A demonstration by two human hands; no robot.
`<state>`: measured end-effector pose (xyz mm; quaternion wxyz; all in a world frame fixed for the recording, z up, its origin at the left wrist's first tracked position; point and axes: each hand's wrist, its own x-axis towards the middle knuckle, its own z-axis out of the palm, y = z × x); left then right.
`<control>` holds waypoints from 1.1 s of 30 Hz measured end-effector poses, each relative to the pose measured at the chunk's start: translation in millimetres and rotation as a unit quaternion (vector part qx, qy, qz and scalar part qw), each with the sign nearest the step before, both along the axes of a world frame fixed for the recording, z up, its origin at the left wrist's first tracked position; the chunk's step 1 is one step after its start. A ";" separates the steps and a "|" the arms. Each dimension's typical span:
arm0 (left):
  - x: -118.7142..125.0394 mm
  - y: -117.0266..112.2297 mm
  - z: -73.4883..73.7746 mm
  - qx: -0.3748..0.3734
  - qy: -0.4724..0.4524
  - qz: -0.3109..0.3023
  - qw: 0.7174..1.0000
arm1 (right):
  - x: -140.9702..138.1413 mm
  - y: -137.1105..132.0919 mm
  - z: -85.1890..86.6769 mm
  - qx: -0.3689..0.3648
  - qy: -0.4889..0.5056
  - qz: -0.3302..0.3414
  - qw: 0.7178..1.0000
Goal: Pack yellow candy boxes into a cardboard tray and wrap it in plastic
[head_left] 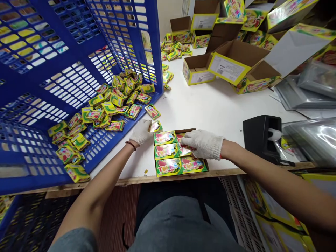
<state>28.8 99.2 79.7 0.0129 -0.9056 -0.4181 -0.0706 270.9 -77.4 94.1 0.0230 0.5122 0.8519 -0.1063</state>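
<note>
An open display box (207, 167) stands at the table's front edge, holding several small yellow-and-green packs (168, 167) lettered "TWINS". My right hand (203, 143), in a white knit glove, reaches over its right side. Its fingers are bent onto a pack (185, 151) in the right column, partly covering it. Left of the box, my gloved left hand (141, 132) has its fingers closed at the edge of a small pack (156, 126) on the table. Another loose pack (152, 111) lies just beyond that hand.
A blue plastic crate (110, 140) lies tipped on the left, with many packs spilling toward me. Open cartons (228, 66) crowd the back right. A black tape dispenser (262, 136) and clear plastic wrap (312, 136) are at the right. More packs (174, 54) lie behind the crate.
</note>
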 end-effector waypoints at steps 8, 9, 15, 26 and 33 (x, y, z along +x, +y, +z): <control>-16.6 -67.1 35.7 -0.095 -0.306 0.036 0.947 | 1.9 1.3 -8.2 -0.088 0.079 -0.023 0.993; -10.7 -77.1 41.1 -0.089 -0.300 0.001 0.950 | 3.6 0.4 -3.2 -0.108 0.123 -0.054 0.985; 43.4 -113.7 46.1 0.067 -0.161 -0.179 0.968 | 6.1 -1.5 30.5 0.063 0.345 -0.188 0.917; 63.5 -101.4 12.3 0.062 -0.115 -0.214 0.968 | 40.9 15.4 -30.2 0.028 0.362 -0.269 0.892; 72.6 -100.4 20.2 0.057 -0.006 -0.165 0.985 | 37.1 16.4 -34.6 0.119 0.240 -0.246 0.931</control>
